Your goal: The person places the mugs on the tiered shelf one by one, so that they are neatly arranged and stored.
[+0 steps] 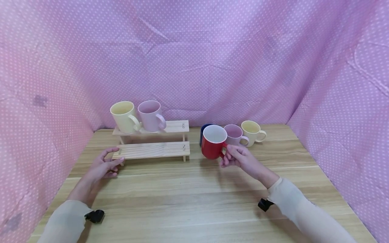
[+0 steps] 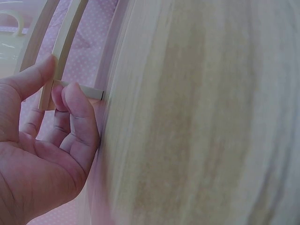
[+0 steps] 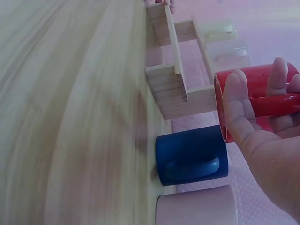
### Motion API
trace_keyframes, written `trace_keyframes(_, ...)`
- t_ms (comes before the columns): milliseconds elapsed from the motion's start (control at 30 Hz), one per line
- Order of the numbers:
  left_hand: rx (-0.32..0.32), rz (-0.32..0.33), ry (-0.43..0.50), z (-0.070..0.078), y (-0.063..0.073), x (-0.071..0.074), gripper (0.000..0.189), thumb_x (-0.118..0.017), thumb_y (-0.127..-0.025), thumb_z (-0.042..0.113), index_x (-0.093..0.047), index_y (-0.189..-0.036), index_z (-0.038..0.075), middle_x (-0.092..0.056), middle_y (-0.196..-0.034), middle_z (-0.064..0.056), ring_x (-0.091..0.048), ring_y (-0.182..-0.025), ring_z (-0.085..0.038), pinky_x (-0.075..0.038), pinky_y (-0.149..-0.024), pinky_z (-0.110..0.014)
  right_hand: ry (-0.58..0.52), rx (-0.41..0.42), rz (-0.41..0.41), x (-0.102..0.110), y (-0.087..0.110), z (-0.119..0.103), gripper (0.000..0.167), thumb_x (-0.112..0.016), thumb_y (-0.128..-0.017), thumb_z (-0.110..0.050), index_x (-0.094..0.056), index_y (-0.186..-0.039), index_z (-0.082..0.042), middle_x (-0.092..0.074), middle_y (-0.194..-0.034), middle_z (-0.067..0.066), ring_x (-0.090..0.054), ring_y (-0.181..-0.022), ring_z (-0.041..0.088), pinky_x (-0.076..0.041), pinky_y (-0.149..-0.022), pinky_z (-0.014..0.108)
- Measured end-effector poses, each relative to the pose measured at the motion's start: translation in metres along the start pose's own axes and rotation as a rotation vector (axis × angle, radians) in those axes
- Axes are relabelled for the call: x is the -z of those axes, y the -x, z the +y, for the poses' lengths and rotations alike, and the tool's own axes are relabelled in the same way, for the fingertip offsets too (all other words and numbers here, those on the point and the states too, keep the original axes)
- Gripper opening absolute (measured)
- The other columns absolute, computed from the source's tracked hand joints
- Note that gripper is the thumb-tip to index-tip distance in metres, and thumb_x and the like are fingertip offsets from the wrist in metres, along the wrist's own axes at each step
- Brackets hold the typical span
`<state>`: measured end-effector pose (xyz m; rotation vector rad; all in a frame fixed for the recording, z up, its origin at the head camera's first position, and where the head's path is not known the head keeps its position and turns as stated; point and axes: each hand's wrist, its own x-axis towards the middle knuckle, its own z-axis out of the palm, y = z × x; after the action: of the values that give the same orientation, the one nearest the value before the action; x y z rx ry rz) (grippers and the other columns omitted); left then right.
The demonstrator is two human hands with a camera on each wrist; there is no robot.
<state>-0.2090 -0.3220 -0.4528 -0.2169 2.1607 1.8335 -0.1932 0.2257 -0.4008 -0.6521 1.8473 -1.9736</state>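
Note:
My right hand (image 1: 238, 158) holds a red mug (image 1: 211, 148) with a white inside by its handle, raised over the table in front of a dark blue mug (image 3: 190, 154). With thumb and fingers, my left hand (image 1: 104, 165) grips the left end of a two-step wooden rack (image 1: 155, 151) at its lower board. On the rack's upper board stand a pale yellow mug (image 1: 124, 118) and, to its right, a pinkish-lilac mug (image 1: 149, 116). The blue mug is mostly hidden behind the red one in the head view.
Right of the blue mug, a pink mug (image 1: 233, 132) and another pale yellow mug (image 1: 250, 133) stand on the wooden table (image 1: 188, 202), handles to the right. Pink dotted cloth (image 1: 194, 67) hangs behind the table and along both sides.

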Motion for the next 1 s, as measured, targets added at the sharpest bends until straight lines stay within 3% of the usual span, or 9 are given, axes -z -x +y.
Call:
trace_keyframes(267,-0.007,-0.012,-0.002,0.0,-0.001,0.0,0.051,-0.073,-0.096,0.025,-0.042,-0.135,0.033,-0.069,-0.089,0.003,-0.059,-0.067,-0.009,-0.059,-0.056,-0.025,0.012,0.015,0.014,-0.006,-0.015,-0.01,0.047,-0.04,-0.112,-0.033,-0.041,-0.088,0.008,-0.061,-0.081,0.009,-0.071,-0.097,0.036,-0.059,-0.09,0.046)
trace_keyframes(667,-0.018,-0.008,-0.011,0.001,-0.001,0.002,0.05,-0.073,-0.097,0.026,-0.042,-0.136,0.033,-0.071,-0.091,0.003,-0.059,-0.069,-0.009,-0.059,-0.057,-0.025,-0.06,0.008,0.043,-0.021,-0.061,-0.031,0.046,-0.044,-0.11,-0.039,-0.047,-0.087,0.0,-0.061,-0.08,0.011,-0.071,-0.096,0.034,-0.059,-0.09,0.045)
trace_keyframes(800,-0.022,-0.001,-0.022,0.001,0.0,0.002,0.05,-0.074,-0.096,0.027,-0.043,-0.134,0.033,-0.071,-0.09,0.002,-0.058,-0.068,-0.008,-0.059,-0.057,-0.025,-0.087,0.004,0.053,-0.025,-0.075,-0.031,0.045,-0.045,-0.11,-0.04,-0.047,-0.087,-0.001,-0.06,-0.08,0.01,-0.071,-0.096,0.035,-0.059,-0.09,0.046)
trace_keyframes(1000,-0.014,0.008,-0.027,-0.001,0.001,0.0,0.048,-0.074,-0.096,0.028,-0.043,-0.132,0.034,-0.07,-0.088,0.004,-0.058,-0.067,-0.008,-0.058,-0.056,-0.024,-0.133,-0.006,0.083,-0.035,-0.093,-0.029,0.04,-0.043,-0.111,-0.034,-0.047,-0.087,-0.002,-0.059,-0.08,0.01,-0.07,-0.09,0.026,-0.058,-0.092,0.047)
